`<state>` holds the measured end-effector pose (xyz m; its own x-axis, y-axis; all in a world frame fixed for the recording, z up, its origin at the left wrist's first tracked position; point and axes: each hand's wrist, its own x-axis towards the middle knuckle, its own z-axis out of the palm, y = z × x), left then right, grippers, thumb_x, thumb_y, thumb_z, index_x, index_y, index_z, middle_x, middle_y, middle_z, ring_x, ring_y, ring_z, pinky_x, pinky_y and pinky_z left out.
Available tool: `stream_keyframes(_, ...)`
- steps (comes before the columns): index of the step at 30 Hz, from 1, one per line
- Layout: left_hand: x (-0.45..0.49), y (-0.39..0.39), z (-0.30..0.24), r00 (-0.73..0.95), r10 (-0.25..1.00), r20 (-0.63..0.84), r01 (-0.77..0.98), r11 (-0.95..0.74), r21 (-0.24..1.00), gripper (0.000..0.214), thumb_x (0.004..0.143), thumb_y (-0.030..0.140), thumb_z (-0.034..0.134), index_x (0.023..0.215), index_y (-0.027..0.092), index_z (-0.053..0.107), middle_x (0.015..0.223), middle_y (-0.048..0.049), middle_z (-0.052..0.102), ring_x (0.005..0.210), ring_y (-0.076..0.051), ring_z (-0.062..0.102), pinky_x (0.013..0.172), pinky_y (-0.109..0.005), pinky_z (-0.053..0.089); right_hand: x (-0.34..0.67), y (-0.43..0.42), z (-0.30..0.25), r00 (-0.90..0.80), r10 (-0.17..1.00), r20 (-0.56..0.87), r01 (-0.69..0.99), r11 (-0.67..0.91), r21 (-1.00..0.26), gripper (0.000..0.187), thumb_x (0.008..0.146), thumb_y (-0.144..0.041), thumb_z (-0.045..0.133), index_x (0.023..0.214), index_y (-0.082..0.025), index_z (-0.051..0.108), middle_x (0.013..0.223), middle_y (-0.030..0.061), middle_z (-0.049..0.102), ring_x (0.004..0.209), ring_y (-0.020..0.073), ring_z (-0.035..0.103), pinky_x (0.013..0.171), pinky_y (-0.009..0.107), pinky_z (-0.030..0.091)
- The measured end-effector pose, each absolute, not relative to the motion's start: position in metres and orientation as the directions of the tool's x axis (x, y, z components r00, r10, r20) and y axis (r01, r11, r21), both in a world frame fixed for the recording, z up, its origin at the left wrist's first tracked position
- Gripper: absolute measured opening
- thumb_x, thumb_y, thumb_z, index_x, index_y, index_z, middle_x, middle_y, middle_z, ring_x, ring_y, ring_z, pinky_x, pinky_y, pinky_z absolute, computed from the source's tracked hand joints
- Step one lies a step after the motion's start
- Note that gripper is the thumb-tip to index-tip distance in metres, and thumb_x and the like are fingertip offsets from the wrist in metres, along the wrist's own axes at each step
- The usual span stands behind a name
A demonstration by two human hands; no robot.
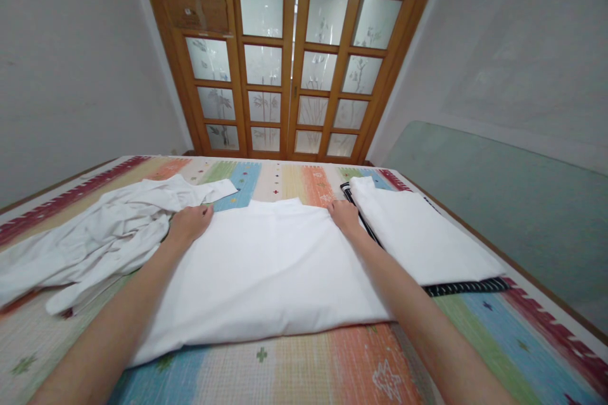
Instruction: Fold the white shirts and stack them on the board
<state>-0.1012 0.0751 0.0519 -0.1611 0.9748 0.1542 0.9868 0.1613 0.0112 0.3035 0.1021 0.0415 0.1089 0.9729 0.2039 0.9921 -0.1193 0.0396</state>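
A white garment (266, 272) lies spread flat and partly folded across the striped, colourful mat (294, 373). My left hand (190, 223) rests on its far left corner, fingers curled onto the cloth. My right hand (344, 214) presses on its far right corner, fingers bent down onto the fabric. Both forearms reach over the garment from the near edge.
A crumpled heap of white clothes (95, 234) lies to the left. A folded white garment (418, 234) rests on a dark striped one (463, 288) to the right. Wooden glazed doors (294, 63) stand behind; a green panel (498, 202) lines the right wall.
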Motion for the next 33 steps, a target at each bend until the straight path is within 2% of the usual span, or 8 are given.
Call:
stream_keyframes(8, -0.097, 0.069, 0.054, -0.193, 0.96, 0.201, 0.981, 0.195, 0.01, 0.057, 0.092, 0.038, 0.025, 0.104, 0.011, 0.074, 0.098, -0.0232, 0.072, 0.093, -0.036, 0.068, 0.079, -0.045, 0.049, 0.298, 0.1, 0.041, 0.035, 0.967, 0.252, 0.987, -0.074, 0.145, 0.038, 0.098, -0.021, 0.037, 0.104, -0.006, 0.071, 0.096, 0.0233, 0.071, 0.091, 0.027, 0.069, 0.077, 0.035, 0.049)
stream_keyframes(14, -0.092, 0.061, 0.055, -0.16, 0.952, 0.259, 0.984, 0.176, -0.037, 0.055, 0.093, 0.031, 0.022, 0.101, 0.006, 0.07, 0.098, -0.0239, 0.071, 0.092, -0.034, 0.067, 0.078, -0.042, 0.048, 0.289, 0.092, 0.052, -0.17, 0.942, 0.288, 0.969, 0.106, 0.223, 0.038, 0.092, -0.005, 0.034, 0.109, -0.004, 0.068, 0.107, 0.0255, 0.067, 0.106, 0.032, 0.059, 0.094, 0.047, 0.036)
stream_keyframes(17, -0.087, 0.056, 0.056, -0.027, 0.937, 0.349, 0.992, 0.069, -0.109, 0.051, 0.093, 0.025, 0.023, 0.098, 0.003, 0.069, 0.097, -0.0262, 0.069, 0.097, -0.035, 0.064, 0.08, -0.043, 0.046, 0.28, 0.085, 0.052, -0.192, 0.929, 0.315, 0.974, 0.142, 0.177, 0.039, 0.093, -0.008, 0.033, 0.113, -0.004, 0.067, 0.114, 0.0258, 0.064, 0.112, 0.0334, 0.054, 0.096, 0.049, 0.034)
stream_keyframes(20, -0.081, 0.05, 0.055, 0.123, 0.914, 0.386, 0.987, -0.07, -0.147, 0.043, 0.091, 0.021, 0.028, 0.097, 0.005, 0.068, 0.096, -0.0255, 0.067, 0.101, -0.035, 0.061, 0.085, -0.045, 0.044, 0.265, 0.071, 0.045, -0.219, 0.916, 0.337, 0.975, 0.191, 0.114, 0.039, 0.097, -0.016, 0.033, 0.112, -0.005, 0.067, 0.12, 0.0235, 0.063, 0.117, 0.0324, 0.051, 0.101, 0.046, 0.033)
stream_keyframes(25, -0.079, 0.038, 0.056, 0.144, 0.928, 0.344, 0.981, -0.089, -0.172, 0.041, 0.09, 0.018, 0.028, 0.099, 0.006, 0.066, 0.1, -0.0239, 0.067, 0.102, -0.034, 0.06, 0.086, -0.044, 0.045, 0.239, 0.042, 0.033, -0.275, 0.905, 0.325, 0.956, 0.293, -0.007, 0.046, 0.1, -0.027, 0.029, 0.13, -0.006, 0.057, 0.143, 0.0182, 0.05, 0.133, 0.0283, 0.043, 0.109, 0.04, 0.029)
stream_keyframes(27, -0.077, 0.034, 0.057, 0.097, 0.938, 0.331, 0.989, -0.054, -0.138, 0.04, 0.09, 0.019, 0.029, 0.105, 0.005, 0.064, 0.106, -0.0226, 0.067, 0.106, -0.033, 0.06, 0.09, -0.043, 0.045, 0.233, 0.031, 0.03, -0.273, 0.917, 0.292, 0.953, 0.299, -0.05, 0.051, 0.101, -0.031, 0.028, 0.139, -0.005, 0.048, 0.148, 0.0186, 0.043, 0.138, 0.0296, 0.037, 0.111, 0.042, 0.028)
stream_keyframes(30, -0.065, 0.023, 0.055, 0.055, 0.948, 0.313, 0.998, -0.057, -0.004, 0.041, 0.091, 0.025, 0.033, 0.115, 0.007, 0.061, 0.122, -0.0201, 0.064, 0.117, -0.03, 0.057, 0.1, -0.042, 0.042, 0.229, 0.017, 0.028, -0.318, 0.917, 0.243, 0.933, 0.347, -0.09, 0.055, 0.101, -0.035, 0.025, 0.144, -0.006, 0.042, 0.154, 0.0184, 0.032, 0.144, 0.0312, 0.027, 0.112, 0.046, 0.026)
stream_keyframes(33, -0.043, 0.002, 0.048, 0.181, 0.949, 0.26, 0.972, -0.212, 0.097, 0.045, 0.093, 0.036, 0.035, 0.121, 0.012, 0.06, 0.142, -0.0164, 0.052, 0.132, -0.029, 0.046, 0.11, -0.044, 0.036, 0.232, 0.003, 0.025, -0.366, 0.908, 0.204, 0.912, 0.394, -0.117, 0.058, 0.101, -0.038, 0.023, 0.148, -0.007, 0.036, 0.157, 0.0177, 0.024, 0.146, 0.0321, 0.021, 0.113, 0.048, 0.024)
